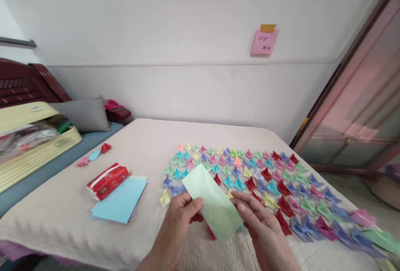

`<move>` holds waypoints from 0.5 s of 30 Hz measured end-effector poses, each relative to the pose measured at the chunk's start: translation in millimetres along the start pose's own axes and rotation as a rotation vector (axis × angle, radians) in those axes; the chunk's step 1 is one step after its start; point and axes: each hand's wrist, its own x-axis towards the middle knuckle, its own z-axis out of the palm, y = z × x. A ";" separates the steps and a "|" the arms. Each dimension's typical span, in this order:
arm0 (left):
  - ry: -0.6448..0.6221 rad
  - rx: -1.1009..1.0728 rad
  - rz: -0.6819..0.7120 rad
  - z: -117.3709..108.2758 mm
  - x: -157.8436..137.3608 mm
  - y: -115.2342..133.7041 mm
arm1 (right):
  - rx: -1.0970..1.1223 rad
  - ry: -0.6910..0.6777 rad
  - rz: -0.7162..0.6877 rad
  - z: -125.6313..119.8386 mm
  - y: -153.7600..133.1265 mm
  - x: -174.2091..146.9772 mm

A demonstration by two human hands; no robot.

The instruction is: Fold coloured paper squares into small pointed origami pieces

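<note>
A pale green sheet of paper, rectangular with faint creases, is held up tilted in front of me. My left hand pinches its left edge, thumb on top and fingers behind. At the opposite edge, the thumb and fingertips of my right hand close on the paper. Behind and to the right, rows of small folded paper figures in several colours cover the bed. The sheet and my hands hide some of them. Something dark pink shows partly beneath the green sheet.
On the left lie a stack of blue paper and a red tissue pack touching it. Farther left are folded pieces and an open yellow case with bagged items. A pink note is taped to the wall.
</note>
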 end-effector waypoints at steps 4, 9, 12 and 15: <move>-0.094 0.033 -0.035 3.7 -3.1 5.0 | 0.103 -0.160 0.127 -2.1 -1.7 0.2; -0.142 0.162 -0.070 4.8 -2.3 4.5 | 0.164 -0.269 0.233 2.9 0.9 -0.3; -0.102 0.159 -0.058 3.8 -1.3 3.8 | 0.134 -0.213 0.206 2.5 5.4 1.7; -0.033 0.193 -0.034 1.0 -1.1 1.4 | 0.129 -0.158 0.187 -0.7 9.2 4.5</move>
